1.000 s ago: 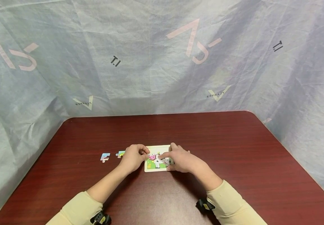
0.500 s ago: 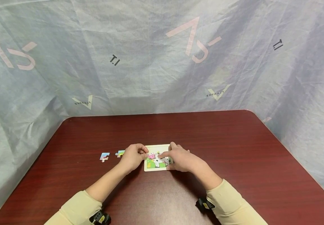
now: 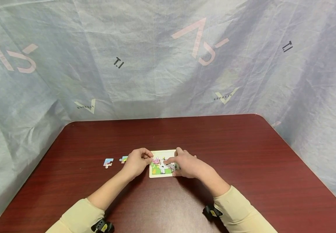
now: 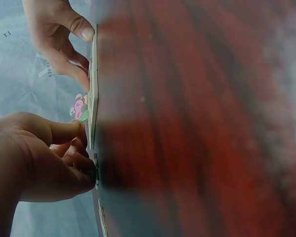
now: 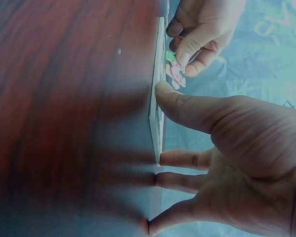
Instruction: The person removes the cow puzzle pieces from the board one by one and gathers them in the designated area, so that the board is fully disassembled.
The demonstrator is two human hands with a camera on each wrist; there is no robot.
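Observation:
My left hand (image 3: pixel 137 163) pinches a puzzle piece (image 4: pixel 79 106) with a pink animal face between thumb and fingers. In both wrist views the piece stands tilted just above the left part of the puzzle board (image 3: pixel 164 177), a pale-rimmed tray with a white, black-spotted cow on green. My right hand (image 3: pixel 188 165) rests over the board's right side with fingers spread. Its thumb (image 5: pixel 168 94) touches the board's edge, and one finger lies over the middle of the picture. Other fingertips reach down to the table past the board. That hand hides the board's right part.
Two loose puzzle pieces lie left of the board: one blue (image 3: pixel 108 162) and one blue-green piece (image 3: pixel 123 159) partly behind my left hand. They rest on a dark red wooden table (image 3: pixel 229 139). A grey printed cloth (image 3: pixel 156 64) hangs around the table's far and side edges.
My left hand has shifted very slightly left with the face piece, which has moved a little across the board's left side. My right hand stays in place.

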